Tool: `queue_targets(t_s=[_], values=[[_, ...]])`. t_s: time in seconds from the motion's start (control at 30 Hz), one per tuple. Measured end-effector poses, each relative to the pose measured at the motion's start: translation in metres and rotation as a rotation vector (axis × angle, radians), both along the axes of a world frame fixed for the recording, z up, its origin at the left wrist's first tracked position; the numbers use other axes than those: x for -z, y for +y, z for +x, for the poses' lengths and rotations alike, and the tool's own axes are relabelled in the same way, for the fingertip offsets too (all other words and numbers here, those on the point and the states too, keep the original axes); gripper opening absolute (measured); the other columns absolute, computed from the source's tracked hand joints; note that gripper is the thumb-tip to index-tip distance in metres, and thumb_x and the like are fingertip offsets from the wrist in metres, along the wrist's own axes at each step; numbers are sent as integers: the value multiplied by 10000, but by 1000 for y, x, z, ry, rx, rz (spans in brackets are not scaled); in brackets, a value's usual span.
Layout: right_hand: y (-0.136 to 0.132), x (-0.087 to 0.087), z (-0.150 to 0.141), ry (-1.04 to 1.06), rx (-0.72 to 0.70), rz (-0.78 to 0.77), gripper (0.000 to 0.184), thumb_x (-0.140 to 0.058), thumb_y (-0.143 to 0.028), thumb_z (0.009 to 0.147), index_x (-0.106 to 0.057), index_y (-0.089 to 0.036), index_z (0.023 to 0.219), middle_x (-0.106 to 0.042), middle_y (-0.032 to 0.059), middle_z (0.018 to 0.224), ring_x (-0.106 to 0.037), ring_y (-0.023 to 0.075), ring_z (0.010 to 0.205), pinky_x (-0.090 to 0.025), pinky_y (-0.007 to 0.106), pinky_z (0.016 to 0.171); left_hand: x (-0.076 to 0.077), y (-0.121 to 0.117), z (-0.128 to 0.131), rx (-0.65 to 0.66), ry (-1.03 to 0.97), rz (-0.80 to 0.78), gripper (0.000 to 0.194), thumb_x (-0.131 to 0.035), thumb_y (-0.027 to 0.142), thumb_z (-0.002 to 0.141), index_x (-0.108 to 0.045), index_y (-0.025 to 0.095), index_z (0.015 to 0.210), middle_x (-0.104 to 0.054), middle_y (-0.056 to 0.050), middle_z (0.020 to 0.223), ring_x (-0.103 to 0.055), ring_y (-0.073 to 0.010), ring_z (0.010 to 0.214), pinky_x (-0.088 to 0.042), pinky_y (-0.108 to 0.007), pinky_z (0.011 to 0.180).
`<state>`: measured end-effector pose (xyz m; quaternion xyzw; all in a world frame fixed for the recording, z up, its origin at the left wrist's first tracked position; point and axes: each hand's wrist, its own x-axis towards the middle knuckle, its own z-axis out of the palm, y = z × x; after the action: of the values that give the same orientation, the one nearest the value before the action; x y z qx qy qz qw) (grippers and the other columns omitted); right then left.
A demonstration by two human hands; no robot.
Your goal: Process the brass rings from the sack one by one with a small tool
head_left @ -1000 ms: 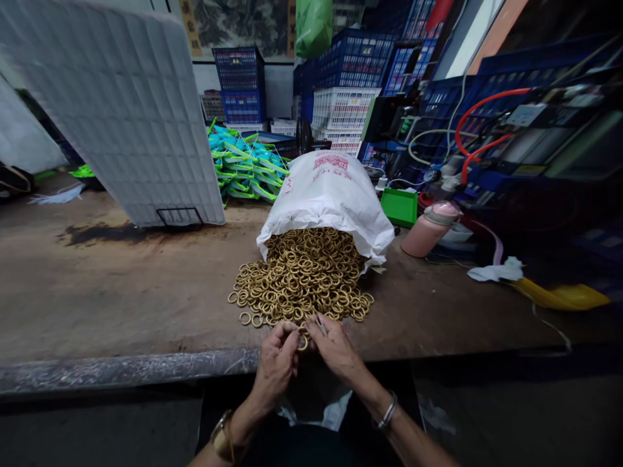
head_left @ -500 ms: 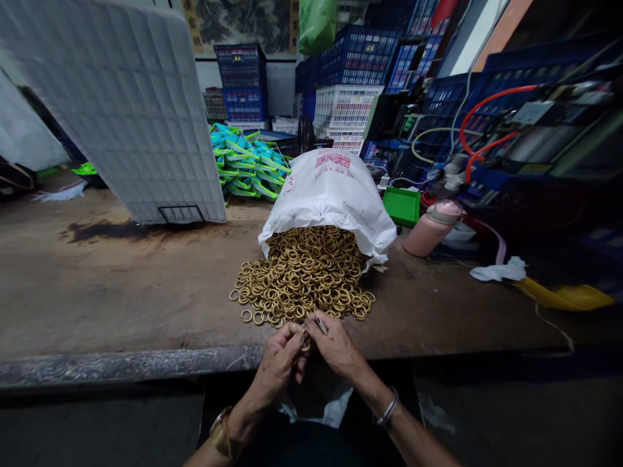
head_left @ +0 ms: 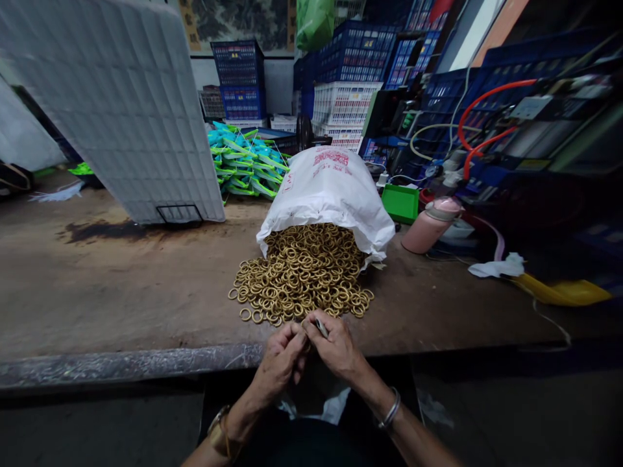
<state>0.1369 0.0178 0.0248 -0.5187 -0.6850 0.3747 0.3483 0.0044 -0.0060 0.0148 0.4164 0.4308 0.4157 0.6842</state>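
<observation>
My left hand [head_left: 280, 357] is closed in a pinch on a brass-coloured ring, mostly covered by the fingers. Its fingertips meet those of my right hand [head_left: 339, 348] just past the table's front edge. A small, pointed metallic tool [head_left: 322, 328] sticks out between the thumb and forefinger of my right hand; its exact kind cannot be made out. Right beyond both hands lies a heap of brass-coloured rings [head_left: 302, 275]. They spill out of a white woven sack [head_left: 326, 188] with red print, lying on its side with its mouth toward me.
The brown table [head_left: 146, 292] carries a tall grey ribbed panel [head_left: 131, 110] at left and a turquoise-green pile [head_left: 248, 162] behind. A pink bottle [head_left: 431, 227], a green tray [head_left: 400, 203] and red-hosed equipment [head_left: 530, 110] stand at right. Stacked crates [head_left: 348, 104] fill the back.
The ring that showed below the fingertips is now more hidden by them. Both hands stay close together in nearly the same place. The whole view has shifted slightly.
</observation>
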Motion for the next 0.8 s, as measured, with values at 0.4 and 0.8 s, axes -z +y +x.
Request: queue_targets(t_s=[0.4, 0.8], values=[[-4, 6, 9, -215, -14, 61, 142, -386, -156, 771, -517, -208, 790, -548, -1, 674, -488, 127, 619, -331, 219, 590, -1, -2, 2, -46, 12, -2, 343, -525, 516, 733, -416, 193, 696, -400, 89, 464, -305, -31, 337, -236, -141, 339], [-10, 5, 6, -481, -110, 138, 241, -355, -23, 609, -465, -202, 727, -561, 7, 668, -486, 133, 620, -267, 222, 573, 4, 0, 0, -57, 55, 127, 272, -513, 423, 778, -426, 183, 683, -353, 80, 507, -283, -44, 413, -215, -168, 394]])
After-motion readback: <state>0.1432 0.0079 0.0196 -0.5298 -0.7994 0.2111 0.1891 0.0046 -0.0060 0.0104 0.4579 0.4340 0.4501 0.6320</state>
